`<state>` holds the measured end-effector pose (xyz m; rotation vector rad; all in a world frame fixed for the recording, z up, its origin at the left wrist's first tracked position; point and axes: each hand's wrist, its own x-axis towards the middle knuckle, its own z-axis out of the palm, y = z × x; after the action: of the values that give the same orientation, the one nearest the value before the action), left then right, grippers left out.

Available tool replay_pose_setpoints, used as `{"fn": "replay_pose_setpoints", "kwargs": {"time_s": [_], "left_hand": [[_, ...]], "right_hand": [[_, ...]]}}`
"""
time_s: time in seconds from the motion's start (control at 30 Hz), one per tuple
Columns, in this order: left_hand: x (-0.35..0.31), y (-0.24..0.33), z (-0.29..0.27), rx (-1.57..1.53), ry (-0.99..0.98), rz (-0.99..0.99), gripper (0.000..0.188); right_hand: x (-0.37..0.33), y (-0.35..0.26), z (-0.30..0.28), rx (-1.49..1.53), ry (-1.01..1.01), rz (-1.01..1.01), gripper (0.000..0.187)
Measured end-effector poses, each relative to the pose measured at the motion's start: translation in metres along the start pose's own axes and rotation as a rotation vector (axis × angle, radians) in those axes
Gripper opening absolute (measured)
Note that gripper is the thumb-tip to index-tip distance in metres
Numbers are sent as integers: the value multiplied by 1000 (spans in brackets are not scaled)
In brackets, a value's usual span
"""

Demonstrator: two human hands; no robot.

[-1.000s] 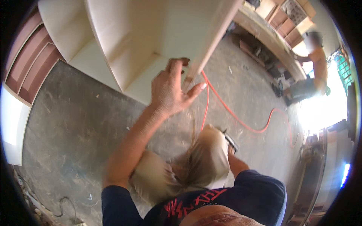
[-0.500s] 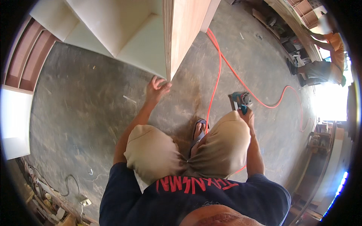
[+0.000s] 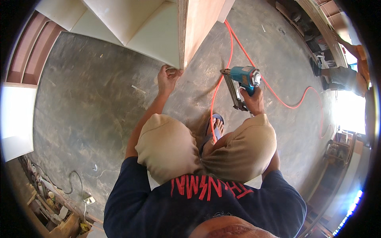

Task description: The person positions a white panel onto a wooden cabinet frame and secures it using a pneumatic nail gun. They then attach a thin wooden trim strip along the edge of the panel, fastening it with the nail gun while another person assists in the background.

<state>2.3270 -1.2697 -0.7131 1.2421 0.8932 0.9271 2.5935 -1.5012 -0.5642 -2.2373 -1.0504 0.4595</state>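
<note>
We see one left hand [image 3: 167,78], fingers curled on the bottom corner of one upright plywood panel [image 3: 197,27]; one right hand [image 3: 253,101], fingers wrapped around one blue nail gun [image 3: 243,77] above the floor [image 3: 87,103].

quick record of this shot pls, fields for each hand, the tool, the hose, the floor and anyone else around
left hand: grips the bottom corner of the plywood cabinet panel
right hand: wrapped around the handle of the blue nail gun
nail gun: held clear of the panel, above the floor
hose: orange air hose running along the floor to the gun
floor: grey concrete, scuffed
posture: squatting, knees bent
other person: crouched at far right
</note>
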Motion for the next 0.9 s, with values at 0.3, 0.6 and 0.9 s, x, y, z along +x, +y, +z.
{"fn": "replay_pose_setpoints", "kwargs": {"time_s": [0.3, 0.6, 0.9], "left_hand": [[-1, 14, 2, -441, -119, -358, 13], [4, 32, -6, -610, -122, -459, 20], [6, 22, -12, -513, -109, -420, 17]], "right_hand": [[-18, 116, 41, -588, -10, 37, 43], [-60, 192, 48, -525, -36, 109, 53], [8, 39, 109, -433, -302, -247, 26]]}}
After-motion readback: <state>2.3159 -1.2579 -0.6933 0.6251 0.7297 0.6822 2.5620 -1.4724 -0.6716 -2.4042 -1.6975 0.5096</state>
